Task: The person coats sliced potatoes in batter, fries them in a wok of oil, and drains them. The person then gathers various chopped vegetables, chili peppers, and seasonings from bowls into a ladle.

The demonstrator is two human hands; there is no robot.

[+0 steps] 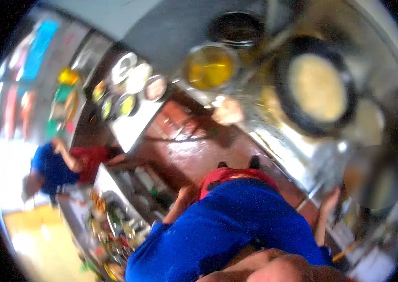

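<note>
right hand (331, 199) near metal counter (286, 152), left hand (187, 191) by red cloth (208, 181); grip blurred

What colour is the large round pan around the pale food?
The pan is black; it shows best in the head view.

Right hand (331, 199) blurred, grip unclear; left hand (187, 191) indistinct; round patch (376, 177) smeared.

The person wears a bright blue, short-sleeved cloth shirt (227, 211) over a red cloth garment (212, 177) with a small yellowish marking. Two dark shoes (254, 162) show below; the right hand (331, 198) is bare.
</note>
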